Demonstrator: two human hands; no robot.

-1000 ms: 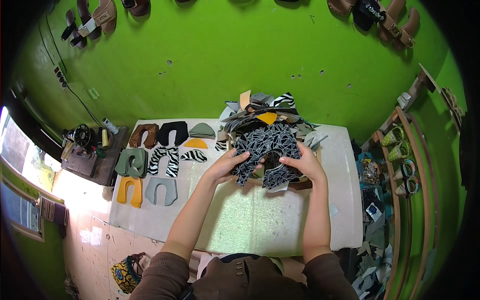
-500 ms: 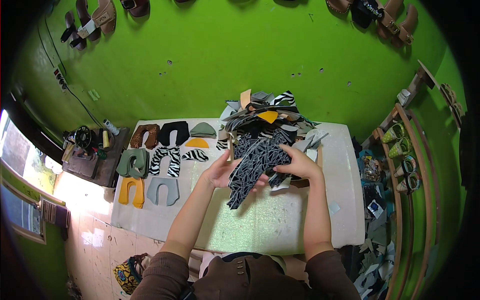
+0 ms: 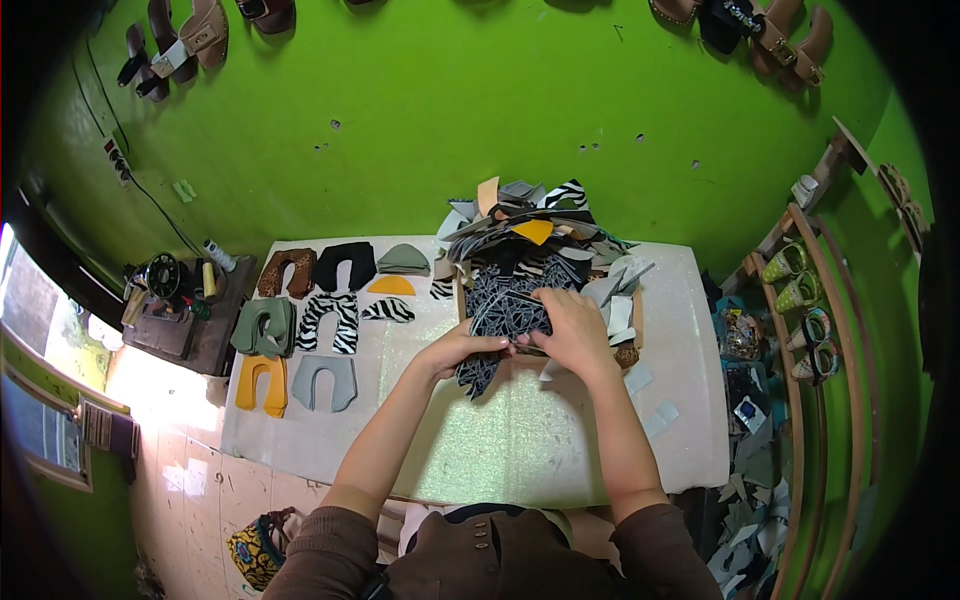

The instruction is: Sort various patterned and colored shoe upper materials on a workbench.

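Both my hands hold a bunch of dark grey cut pieces [image 3: 508, 312] with a pale crackle pattern, at the near edge of a heaped box. My left hand [image 3: 455, 350] grips them from the left, thumb across the front. On the right side, my right hand [image 3: 575, 328] has its fingers bent over them. One pointed end hangs below the left fingers. Beyond the hands rises a pile of mixed cut scraps [image 3: 530, 233] in zebra, grey, black and yellow. Part of the box's wooden side [image 3: 638, 315] shows at the right.
Left on the white table [image 3: 450, 455] lie sorted U-shaped stacks: leopard [image 3: 305, 282], black [image 3: 330, 268], zebra [image 3: 309, 326], green [image 3: 248, 328], yellow [image 3: 247, 385] and grey [image 3: 308, 385]. Half-round green [image 3: 405, 260] and yellow [image 3: 392, 286] pieces sit nearby. A shoe rack [image 3: 800, 330] stands right.
My hands have come closer together, and the patterned bunch has moved slightly away from me, toward the pile. My right hand has shifted left, uncovering pale scraps on the table.
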